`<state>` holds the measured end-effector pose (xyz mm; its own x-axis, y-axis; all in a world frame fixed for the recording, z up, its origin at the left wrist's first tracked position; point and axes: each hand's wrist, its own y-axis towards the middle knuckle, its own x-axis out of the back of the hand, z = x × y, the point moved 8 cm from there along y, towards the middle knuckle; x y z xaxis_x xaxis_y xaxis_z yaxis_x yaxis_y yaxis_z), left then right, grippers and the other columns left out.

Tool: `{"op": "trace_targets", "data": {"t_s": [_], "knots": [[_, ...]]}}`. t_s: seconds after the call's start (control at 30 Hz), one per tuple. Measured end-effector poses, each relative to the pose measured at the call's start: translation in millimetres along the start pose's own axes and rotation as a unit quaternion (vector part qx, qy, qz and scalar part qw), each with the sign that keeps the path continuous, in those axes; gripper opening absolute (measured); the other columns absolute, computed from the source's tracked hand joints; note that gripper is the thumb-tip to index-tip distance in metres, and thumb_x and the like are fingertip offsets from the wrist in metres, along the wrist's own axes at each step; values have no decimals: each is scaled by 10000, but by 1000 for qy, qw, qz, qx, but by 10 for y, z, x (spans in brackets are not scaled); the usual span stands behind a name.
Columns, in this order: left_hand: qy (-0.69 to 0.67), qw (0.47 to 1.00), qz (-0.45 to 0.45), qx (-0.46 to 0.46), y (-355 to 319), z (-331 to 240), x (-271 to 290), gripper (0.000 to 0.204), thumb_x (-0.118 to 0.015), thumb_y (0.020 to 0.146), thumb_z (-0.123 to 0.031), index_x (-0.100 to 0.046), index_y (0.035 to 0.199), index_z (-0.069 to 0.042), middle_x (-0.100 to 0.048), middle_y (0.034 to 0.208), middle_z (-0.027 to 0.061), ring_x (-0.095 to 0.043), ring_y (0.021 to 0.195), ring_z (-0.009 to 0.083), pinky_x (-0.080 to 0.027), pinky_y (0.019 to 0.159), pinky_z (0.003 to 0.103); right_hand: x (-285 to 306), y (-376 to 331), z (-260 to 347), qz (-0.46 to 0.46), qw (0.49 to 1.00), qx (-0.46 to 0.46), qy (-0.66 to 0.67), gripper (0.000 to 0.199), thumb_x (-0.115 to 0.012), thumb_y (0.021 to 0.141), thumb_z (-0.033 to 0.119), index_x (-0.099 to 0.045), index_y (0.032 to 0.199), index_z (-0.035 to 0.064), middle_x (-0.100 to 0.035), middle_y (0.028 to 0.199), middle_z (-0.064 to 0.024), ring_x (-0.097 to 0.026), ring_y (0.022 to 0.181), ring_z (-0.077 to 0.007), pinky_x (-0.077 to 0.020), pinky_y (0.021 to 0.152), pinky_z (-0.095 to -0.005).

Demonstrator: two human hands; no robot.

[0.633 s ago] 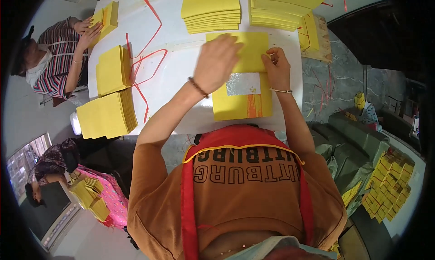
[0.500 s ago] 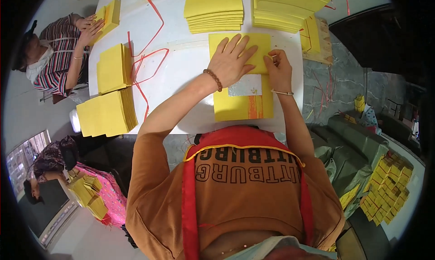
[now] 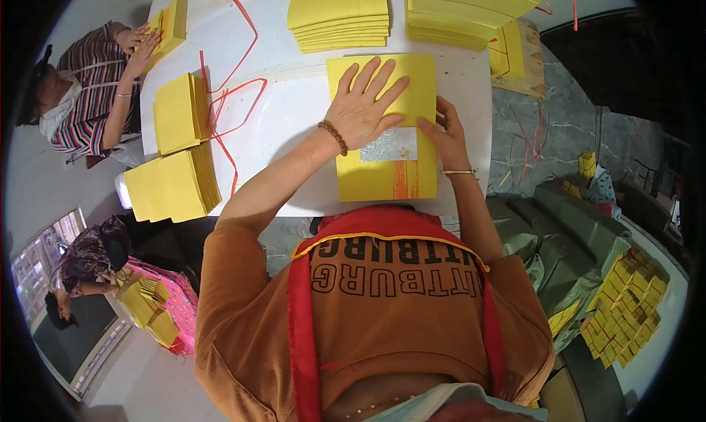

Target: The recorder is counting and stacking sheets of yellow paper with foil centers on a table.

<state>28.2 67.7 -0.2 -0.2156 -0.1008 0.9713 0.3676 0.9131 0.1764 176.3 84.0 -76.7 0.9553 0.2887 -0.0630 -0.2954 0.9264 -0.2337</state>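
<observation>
A yellow paper stack (image 3: 349, 168) lies on the white table in front of me. On its upper part my left hand (image 3: 368, 102) rests flat, fingers spread, with a beaded bracelet at the wrist. Across the stack's middle is a silvery-white rectangle (image 3: 390, 144), and orange-red stripes (image 3: 406, 179) run below it. My right hand (image 3: 450, 137) is at the stack's right edge. Its thumb touches the yellow surface, while the bent fingers stay apart from it, just past the edge. The undersides of those fingers are hidden.
Yellow paper piles (image 3: 338, 14) stand at the table's far side, others (image 3: 180, 183) at the left. Red strips (image 3: 239, 102) lie between. At the far left a person's hands (image 3: 143, 47) work on a yellow stack. Bundles (image 3: 625, 304) are heaped at the lower right.
My right hand has slid nearer along the stack's edge, its pinched fingertips now parted and its thumb on the surface. The left hand stays flat on the paper. The view has shifted slightly.
</observation>
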Motion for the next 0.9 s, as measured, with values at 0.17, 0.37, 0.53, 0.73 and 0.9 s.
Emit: {"op": "trace_targets", "data": {"t_s": [0.17, 0.37, 0.53, 0.73, 0.9], "knots": [[-40, 999, 1, 12, -17, -14, 56, 723, -581, 730, -543, -381, 1313, -165, -288, 1379, 149, -252, 1267, 328, -187, 1019, 496, -17, -33, -96, 10, 993, -52, 102, 509, -622, 799, 126, -417, 1252, 15, -501, 1180, -133, -483, 1072, -211, -420, 883, -322], [43, 999, -23, -25, -30, -114, 66, 690, -574, 717, -540, -445, 1254, -126, -408, 1275, 165, -379, 1147, 330, -320, 916, 485, -68, -71, -15, -4, 988, -72, 135, 466, -566, 834, 88, -400, 1262, 12, -503, 1172, -137, -505, 1042, -195, -432, 864, -296], [109, 993, -29, -45, -32, -220, 45, 633, -572, 758, -449, -456, 1233, -48, -437, 1228, 223, -416, 1133, 333, -359, 877, 499, -67, -38, -27, 0, 992, -54, 115, 472, -552, 844, 99, -373, 1274, 17, -476, 1206, -124, -482, 1069, -186, -412, 889, -304], [98, 993, -16, -67, -141, -376, 88, 527, -537, 742, -195, -453, 1232, -20, -435, 1227, 226, -409, 1151, 343, -362, 860, 534, -45, -45, 10, 14, 991, -95, 90, 493, -560, 843, 148, -366, 1284, 42, -469, 1212, -93, -461, 1085, -177, -369, 930, -318], [121, 989, -30, -84, -119, -320, 96, 504, -530, 743, -179, -461, 1212, -5, -459, 1207, 220, -432, 1140, 325, -397, 854, 486, -50, -51, 0, 19, 990, -102, 99, 507, -561, 844, 162, -357, 1295, 55, -456, 1240, -90, -453, 1104, -177, -362, 935, -310]]}}
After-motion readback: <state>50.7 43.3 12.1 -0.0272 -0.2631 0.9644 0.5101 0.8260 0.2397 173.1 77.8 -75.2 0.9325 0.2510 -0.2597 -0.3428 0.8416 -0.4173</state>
